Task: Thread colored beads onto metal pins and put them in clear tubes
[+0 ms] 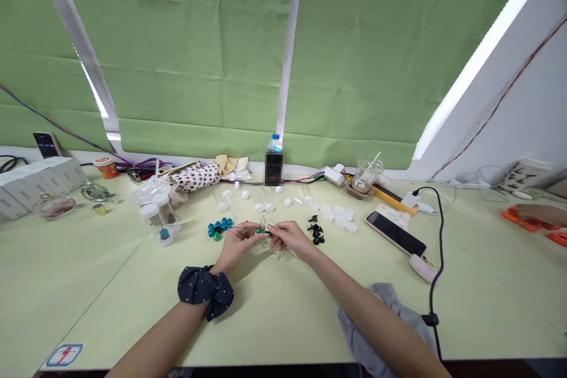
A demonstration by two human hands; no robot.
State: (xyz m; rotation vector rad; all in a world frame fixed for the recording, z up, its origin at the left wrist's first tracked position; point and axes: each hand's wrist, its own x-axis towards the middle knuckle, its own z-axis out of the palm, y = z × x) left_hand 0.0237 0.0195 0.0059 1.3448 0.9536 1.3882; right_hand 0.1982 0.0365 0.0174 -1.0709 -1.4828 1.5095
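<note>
My left hand point(235, 243) pinches a small green ball point(257, 230) between thumb and fingers. Against it, my right hand point(290, 237) grips a small black peg point(267, 233); whether the two pieces are joined is too small to tell. Thin clear or wire-like pieces point(278, 256) lie under and around the fingers, partly hidden. Left of my hands sits a cluster of shiny blue balls point(218, 227) with a green ball point(217, 237) at its front. Several black pegs point(317, 231) are piled to the right of my right hand.
White round caps point(341, 217) and clear tubes lie behind my hands. Lidded clear jars point(153, 216) stand left; a bottle point(274, 159) stands at the back. Rightward are a phone point(395, 233), a black cable point(441, 248), a grey cloth point(390, 313) and another person's hand point(543, 214) by orange scissors-like handles.
</note>
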